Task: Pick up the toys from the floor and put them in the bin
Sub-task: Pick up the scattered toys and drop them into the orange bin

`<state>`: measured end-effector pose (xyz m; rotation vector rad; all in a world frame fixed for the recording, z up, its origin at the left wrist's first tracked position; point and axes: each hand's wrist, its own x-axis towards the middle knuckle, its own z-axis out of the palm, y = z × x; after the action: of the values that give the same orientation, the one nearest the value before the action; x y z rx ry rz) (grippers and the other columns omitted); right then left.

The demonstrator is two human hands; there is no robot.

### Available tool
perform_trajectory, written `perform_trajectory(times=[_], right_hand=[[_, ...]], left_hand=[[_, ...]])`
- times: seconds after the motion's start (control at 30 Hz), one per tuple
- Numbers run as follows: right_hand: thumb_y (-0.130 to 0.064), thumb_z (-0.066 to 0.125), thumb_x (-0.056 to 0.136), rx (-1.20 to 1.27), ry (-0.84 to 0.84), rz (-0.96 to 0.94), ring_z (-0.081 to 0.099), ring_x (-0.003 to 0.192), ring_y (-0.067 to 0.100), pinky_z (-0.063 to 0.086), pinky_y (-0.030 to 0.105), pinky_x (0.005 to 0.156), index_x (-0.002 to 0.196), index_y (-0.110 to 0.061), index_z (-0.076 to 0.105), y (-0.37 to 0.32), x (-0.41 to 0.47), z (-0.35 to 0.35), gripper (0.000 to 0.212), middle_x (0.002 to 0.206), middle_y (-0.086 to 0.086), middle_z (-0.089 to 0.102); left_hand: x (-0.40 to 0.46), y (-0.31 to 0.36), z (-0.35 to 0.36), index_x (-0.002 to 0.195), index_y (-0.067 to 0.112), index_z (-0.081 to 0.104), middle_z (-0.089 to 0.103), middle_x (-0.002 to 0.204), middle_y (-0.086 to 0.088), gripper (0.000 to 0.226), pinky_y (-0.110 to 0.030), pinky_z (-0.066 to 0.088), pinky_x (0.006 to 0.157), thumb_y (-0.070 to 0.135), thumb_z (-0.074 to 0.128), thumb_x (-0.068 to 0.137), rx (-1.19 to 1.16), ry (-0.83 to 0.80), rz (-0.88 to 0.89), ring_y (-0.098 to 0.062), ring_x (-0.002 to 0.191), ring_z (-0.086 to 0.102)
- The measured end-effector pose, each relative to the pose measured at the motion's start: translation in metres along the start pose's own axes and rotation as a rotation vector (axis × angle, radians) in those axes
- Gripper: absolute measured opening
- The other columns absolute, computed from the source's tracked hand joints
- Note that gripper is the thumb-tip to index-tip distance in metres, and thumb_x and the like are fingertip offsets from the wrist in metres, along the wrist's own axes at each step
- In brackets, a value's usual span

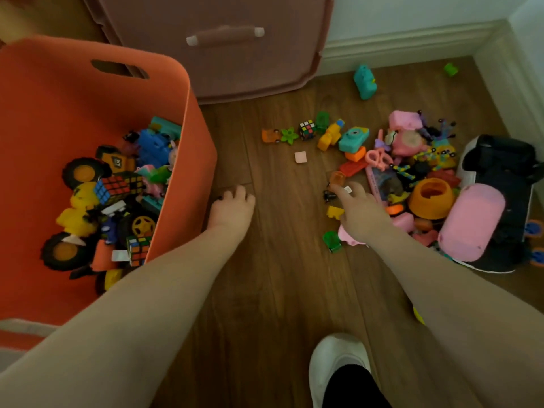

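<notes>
An orange bin (188, 119) stands at the left, holding several toys: trucks, puzzle cubes, yellow ducks. More toys lie scattered on the wood floor at the right, among them a puzzle cube (307, 130), a teal toy camera (353, 139), an orange pot (431, 198) and a big pink toy (471, 222). My right hand (360, 212) stretches over the floor, fingertips at a small orange translucent toy (337, 178) and a tiny black toy (329, 196). My left hand (232, 207) hovers beside the bin's right wall, fingers curled downward; what they hold, if anything, is hidden.
A pink-brown drawer unit (223, 39) stands behind the bin. White skirting (412, 36) closes the corner at the back right. A black and white ride-on toy (500, 178) sits at the far right. My white shoe (338, 360) stands on the floor below.
</notes>
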<state>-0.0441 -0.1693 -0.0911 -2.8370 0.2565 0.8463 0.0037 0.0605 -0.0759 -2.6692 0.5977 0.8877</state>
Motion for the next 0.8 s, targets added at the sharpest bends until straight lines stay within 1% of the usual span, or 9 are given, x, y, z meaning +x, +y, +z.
perform_trajectory(times=[0.07,0.17,0.23,0.3,0.43,0.57,0.63,0.7,0.8], right_hand=[[-0.006,0.060,0.082,-0.033,-0.030,0.023,0.037,0.127,0.040,0.044,0.045,0.095,0.147,-0.030,0.013,0.001,0.004,0.005,0.084,0.154,0.015,0.010],[-0.012,0.057,0.087,0.003,-0.054,-0.058,0.040,0.125,0.040,0.044,0.045,0.097,0.148,-0.029,0.015,0.004,0.014,0.011,0.076,0.154,0.013,0.008],[-0.014,0.058,0.088,0.018,-0.067,-0.120,0.041,0.123,0.039,0.042,0.044,0.100,0.147,-0.027,0.018,0.005,0.021,0.014,0.073,0.153,0.014,0.009],[-0.016,0.060,0.087,-0.011,-0.074,-0.119,0.039,0.124,0.038,0.040,0.044,0.102,0.147,-0.028,0.018,0.004,0.026,0.016,0.074,0.150,0.013,0.011],[-0.010,0.058,0.087,-0.024,-0.069,-0.084,0.043,0.120,0.037,0.046,0.043,0.095,0.144,-0.027,0.023,-0.005,0.030,0.020,0.069,0.148,0.016,0.012],[-0.008,0.055,0.088,0.000,-0.051,-0.082,0.051,0.109,0.037,0.048,0.041,0.082,0.134,-0.021,0.033,-0.009,0.029,0.018,0.053,0.144,0.019,0.019],[-0.009,0.056,0.086,-0.018,-0.065,-0.117,0.052,0.106,0.036,0.047,0.041,0.080,0.131,-0.017,0.035,-0.010,0.026,0.018,0.050,0.138,0.017,0.028],[-0.009,0.058,0.084,-0.010,-0.117,-0.158,0.055,0.101,0.036,0.047,0.041,0.078,0.128,-0.015,0.036,-0.013,0.021,0.022,0.050,0.129,0.013,0.035],[-0.011,0.061,0.081,0.021,-0.175,-0.179,0.057,0.099,0.037,0.046,0.039,0.073,0.125,-0.016,0.038,-0.015,0.013,0.028,0.050,0.124,0.011,0.038]], left_hand=[[0.007,-0.005,0.008,0.145,0.011,0.016,0.008,0.153,-0.020,0.067,-0.038,0.043,0.091,0.001,0.047,0.087,0.040,0.019,-0.013,-0.037,0.131,0.029],[0.017,-0.009,0.020,0.148,0.011,0.008,0.002,0.154,-0.021,0.067,-0.040,0.044,0.092,-0.002,0.040,0.090,0.019,-0.022,-0.043,-0.040,0.134,0.026],[0.022,-0.009,0.025,0.147,0.009,0.009,0.008,0.152,-0.022,0.067,-0.040,0.045,0.089,-0.005,0.040,0.089,-0.017,-0.022,-0.076,-0.040,0.130,0.029],[0.026,-0.009,0.028,0.144,0.007,0.015,0.019,0.146,-0.022,0.061,-0.038,0.047,0.085,-0.004,0.040,0.089,-0.034,0.028,-0.085,-0.038,0.125,0.035],[0.032,-0.010,0.028,0.132,0.007,0.032,0.034,0.131,-0.018,0.043,-0.038,0.045,0.081,-0.003,0.037,0.090,-0.137,0.108,-0.107,-0.034,0.116,0.040],[0.037,-0.005,0.035,0.116,0.005,0.049,0.039,0.125,-0.016,0.031,-0.039,0.043,0.091,-0.005,0.038,0.088,-0.423,0.182,-0.108,-0.032,0.113,0.040],[0.038,0.007,0.034,0.104,0.006,0.057,0.042,0.120,-0.011,0.022,-0.034,0.040,0.094,-0.001,0.047,0.086,-0.621,0.223,-0.065,-0.028,0.113,0.042],[0.036,0.021,0.023,0.097,0.009,0.064,0.047,0.117,-0.006,0.016,-0.025,0.037,0.092,0.003,0.053,0.086,-0.810,0.250,-0.036,-0.022,0.112,0.046],[0.030,0.040,0.000,0.107,0.014,0.069,0.058,0.121,-0.001,0.024,-0.013,0.031,0.090,0.008,0.055,0.088,-1.019,0.241,-0.017,-0.014,0.113,0.052]])
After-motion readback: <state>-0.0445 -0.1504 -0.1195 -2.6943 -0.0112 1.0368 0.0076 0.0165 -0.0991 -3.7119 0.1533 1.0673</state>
